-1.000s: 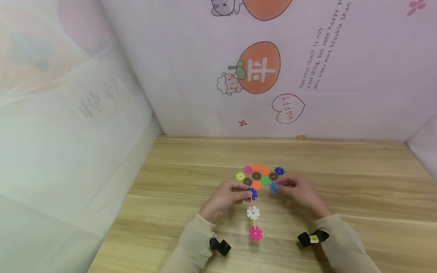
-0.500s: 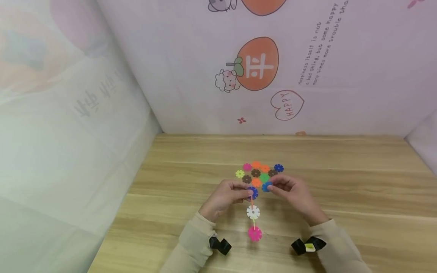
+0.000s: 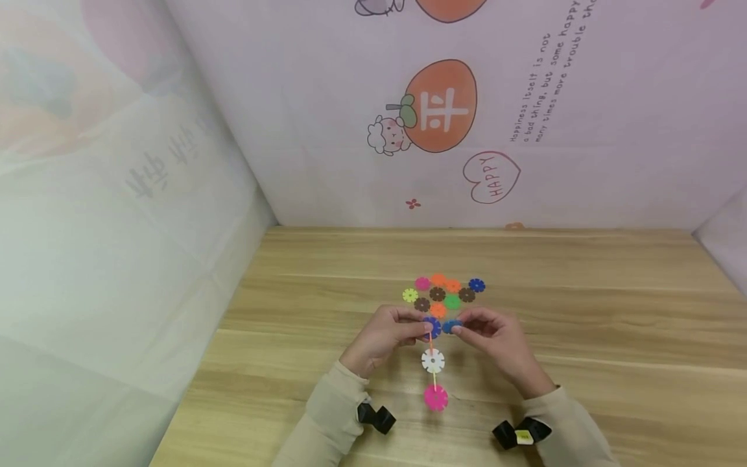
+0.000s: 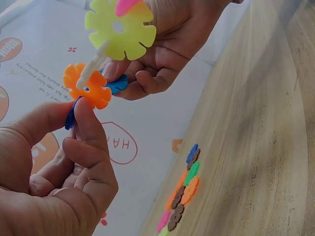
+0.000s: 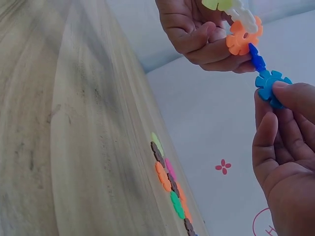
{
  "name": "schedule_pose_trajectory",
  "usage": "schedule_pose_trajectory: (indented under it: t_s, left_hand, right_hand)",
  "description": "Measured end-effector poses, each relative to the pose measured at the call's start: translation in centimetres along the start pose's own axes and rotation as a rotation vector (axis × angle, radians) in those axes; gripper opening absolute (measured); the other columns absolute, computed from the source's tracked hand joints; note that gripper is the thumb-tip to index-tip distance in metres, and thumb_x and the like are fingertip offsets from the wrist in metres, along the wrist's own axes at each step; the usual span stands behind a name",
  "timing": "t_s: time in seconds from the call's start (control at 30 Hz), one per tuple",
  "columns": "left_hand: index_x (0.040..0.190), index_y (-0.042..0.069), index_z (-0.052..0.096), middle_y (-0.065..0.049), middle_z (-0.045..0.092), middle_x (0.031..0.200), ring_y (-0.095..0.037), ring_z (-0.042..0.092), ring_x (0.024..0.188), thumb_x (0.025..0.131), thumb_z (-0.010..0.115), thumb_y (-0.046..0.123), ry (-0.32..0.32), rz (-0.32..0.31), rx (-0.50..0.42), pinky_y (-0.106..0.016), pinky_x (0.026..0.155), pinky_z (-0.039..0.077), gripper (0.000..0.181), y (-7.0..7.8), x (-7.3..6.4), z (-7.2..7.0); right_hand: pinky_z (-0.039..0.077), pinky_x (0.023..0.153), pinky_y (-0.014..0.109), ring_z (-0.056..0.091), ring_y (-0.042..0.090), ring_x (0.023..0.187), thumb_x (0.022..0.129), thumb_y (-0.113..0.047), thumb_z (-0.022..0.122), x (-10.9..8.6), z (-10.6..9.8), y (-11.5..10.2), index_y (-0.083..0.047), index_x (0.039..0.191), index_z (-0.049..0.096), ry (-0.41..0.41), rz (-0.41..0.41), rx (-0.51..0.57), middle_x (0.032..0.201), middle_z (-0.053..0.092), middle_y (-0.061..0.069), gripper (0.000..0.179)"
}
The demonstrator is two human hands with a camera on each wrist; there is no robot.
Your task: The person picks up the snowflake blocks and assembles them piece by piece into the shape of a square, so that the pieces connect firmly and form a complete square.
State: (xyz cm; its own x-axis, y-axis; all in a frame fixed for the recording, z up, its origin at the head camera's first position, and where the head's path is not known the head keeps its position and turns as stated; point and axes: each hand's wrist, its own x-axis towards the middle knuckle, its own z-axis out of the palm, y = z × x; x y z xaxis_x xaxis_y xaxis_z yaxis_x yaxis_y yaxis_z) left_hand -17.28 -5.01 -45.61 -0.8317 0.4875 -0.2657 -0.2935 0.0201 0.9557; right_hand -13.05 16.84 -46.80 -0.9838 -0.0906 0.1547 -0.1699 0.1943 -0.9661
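Note:
Slotted plastic flower discs form a chain of pink (image 3: 436,403), yellow (image 4: 134,37), white (image 3: 426,361), orange (image 4: 100,97) and dark blue. My left hand (image 3: 382,337) pinches the dark blue disc (image 5: 257,60) between thumb and forefinger, and the rest of the chain extends towards me. My right hand (image 3: 503,340) pinches a light blue disc (image 5: 266,84) by its edge. In the right wrist view the two blue discs meet rim to rim; whether their slots interlock, I cannot tell. Fingertips partly cover both blue discs.
Beyond my hands, several loose discs lie flat on the wooden table (image 3: 327,272), among them a green one (image 3: 452,301), brown ones (image 3: 438,294) and a navy one (image 3: 476,285). A printed cloth (image 3: 327,130) stands behind the table, with a pale cloth (image 3: 175,259) at the left.
My right hand has moved left with the light blue disc, bringing it from apart to beside the dark blue one, and has turned it flatter. The left hand has hardly moved.

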Motion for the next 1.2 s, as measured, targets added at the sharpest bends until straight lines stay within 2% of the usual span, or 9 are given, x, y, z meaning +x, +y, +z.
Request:
schedule_pose_trajectory:
  t_s: [0.27, 0.53, 0.7, 0.87, 1.07, 1.2]
  left_hand:
    - [0.099, 0.003, 0.07, -0.005, 0.071, 0.089, -0.013, 0.067, 0.079, 0.082, 0.072, 0.016, -0.007, -0.011, 0.01, -0.032, 0.074, 0.054, 0.022, -0.09, 0.17, -0.08]
    - [0.097, 0.005, 0.071, -0.008, 0.071, 0.089, -0.014, 0.068, 0.077, 0.08, 0.073, 0.014, -0.009, -0.015, 0.014, -0.032, 0.073, 0.055, 0.02, -0.28, 0.52, -0.07]
    - [0.096, 0.004, 0.072, -0.007, 0.071, 0.089, -0.013, 0.067, 0.077, 0.079, 0.073, 0.012, 0.006, -0.021, 0.018, -0.034, 0.075, 0.055, 0.019, -0.24, 0.61, 0.11]
    - [0.098, 0.003, 0.071, -0.009, 0.07, 0.092, -0.015, 0.068, 0.079, 0.08, 0.072, 0.01, -0.01, -0.014, 0.009, -0.038, 0.08, 0.054, 0.019, -0.16, 0.64, 0.24]
    - [0.101, 0.002, 0.069, -0.011, 0.069, 0.096, -0.018, 0.068, 0.082, 0.083, 0.069, 0.009, -0.059, -0.017, 0.012, -0.041, 0.087, 0.052, 0.02, -0.2, 0.56, 0.02]
    - [0.102, 0.002, 0.069, -0.011, 0.069, 0.096, -0.017, 0.068, 0.082, 0.083, 0.069, 0.009, -0.048, -0.01, 0.033, -0.042, 0.087, 0.052, 0.021, -0.25, 0.46, -0.23]
  right_hand:
    - [0.055, 0.067, 0.025, 0.065, 0.012, 0.078, 0.082, -0.012, 0.071, -0.13, 0.33, 0.16, -0.004, 0.094, 0.067, -0.027, -0.086, -0.007, 0.091, 0.068, 0.001, 0.015]
    - [0.054, 0.07, 0.024, 0.066, 0.014, 0.085, 0.081, -0.001, 0.068, 0.14, 0.27, 0.07, -0.005, 0.091, 0.069, -0.093, -0.232, -0.062, 0.09, 0.071, 0.008, 0.01]
    - [0.054, 0.068, 0.024, 0.067, 0.017, 0.083, 0.08, -0.003, 0.07, 0.34, 0.45, 0.48, -0.009, 0.089, 0.07, -0.089, -0.25, -0.071, 0.088, 0.072, 0.003, 0.011]
    - [0.055, 0.067, 0.025, 0.067, 0.018, 0.083, 0.079, 0.0, 0.071, 0.33, 0.54, 0.03, -0.011, 0.088, 0.07, -0.077, -0.265, -0.103, 0.088, 0.072, 0.001, 0.014]
    - [0.051, 0.063, 0.023, 0.062, 0.01, 0.078, 0.078, 0.003, 0.07, 0.23, 0.58, -0.2, -0.009, 0.088, 0.07, -0.068, -0.28, -0.174, 0.086, 0.072, 0.005, 0.016]
    - [0.052, 0.068, 0.025, 0.062, 0.008, 0.081, 0.081, -0.003, 0.07, 0.31, 0.14, 0.46, -0.013, 0.092, 0.07, -0.073, -0.269, -0.199, 0.09, 0.072, 0.002, 0.014]
